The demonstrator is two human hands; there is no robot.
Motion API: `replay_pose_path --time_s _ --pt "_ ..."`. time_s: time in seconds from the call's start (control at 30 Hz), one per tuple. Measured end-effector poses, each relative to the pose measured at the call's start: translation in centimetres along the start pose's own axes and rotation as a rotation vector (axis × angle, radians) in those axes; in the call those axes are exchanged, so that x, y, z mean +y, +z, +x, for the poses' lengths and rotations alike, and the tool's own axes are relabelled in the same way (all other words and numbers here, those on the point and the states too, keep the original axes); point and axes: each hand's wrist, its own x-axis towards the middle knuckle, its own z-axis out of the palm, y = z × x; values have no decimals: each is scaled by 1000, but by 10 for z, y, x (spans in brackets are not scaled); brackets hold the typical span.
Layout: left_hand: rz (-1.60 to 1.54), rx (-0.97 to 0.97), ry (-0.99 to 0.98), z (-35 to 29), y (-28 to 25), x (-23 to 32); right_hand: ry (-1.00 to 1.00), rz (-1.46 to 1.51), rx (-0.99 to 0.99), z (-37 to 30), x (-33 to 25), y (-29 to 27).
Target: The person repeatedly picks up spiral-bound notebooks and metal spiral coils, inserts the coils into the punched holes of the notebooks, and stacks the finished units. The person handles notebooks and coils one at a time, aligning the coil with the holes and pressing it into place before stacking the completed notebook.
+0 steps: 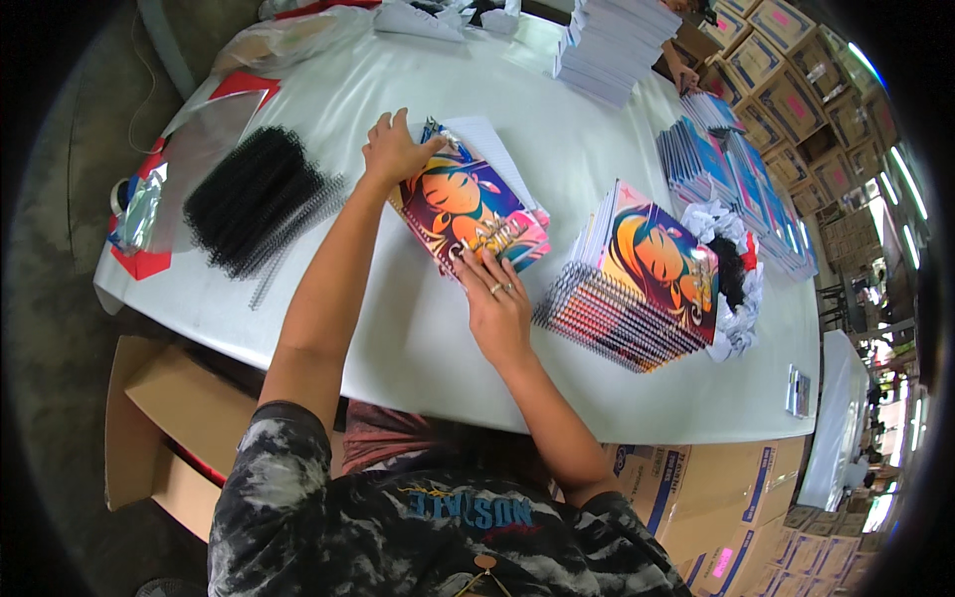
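A notebook (448, 204) with a colourful illustrated cover lies tilted on the white table in front of me. White lined sheets (487, 144) stick out past its upper right side. My left hand (395, 154) is at its upper left corner, fingers spread and thumb reaching over the top edge. Close to that thumb is a small blue and metallic thing (431, 129), too small to make out. On the lower part of the cover rest the outstretched fingers of my right hand (497, 308). To the right stands a stack of matching coil-bound notebooks (647, 279).
Black plastic binding coils (257, 199) lie in a heap at left, beside clear plastic sheets (214, 124). Crumpled paper (736, 333) sits behind the notebook stack. Blue booklets (736, 179) and a tall paper stack (614, 50) are farther off. Another person's hand (682, 77) shows there. An open carton (179, 398) stands below the table.
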Motion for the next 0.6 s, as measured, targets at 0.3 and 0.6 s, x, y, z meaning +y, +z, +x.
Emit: replay_pose_path --time_s 0.3,0.6 --pt "-128 -475 230 -3 -24 2 59 -84 -30 3 -5 2" --pt "-1083 -41 -233 -13 21 -61 121 -150 -264 28 -27 -11"
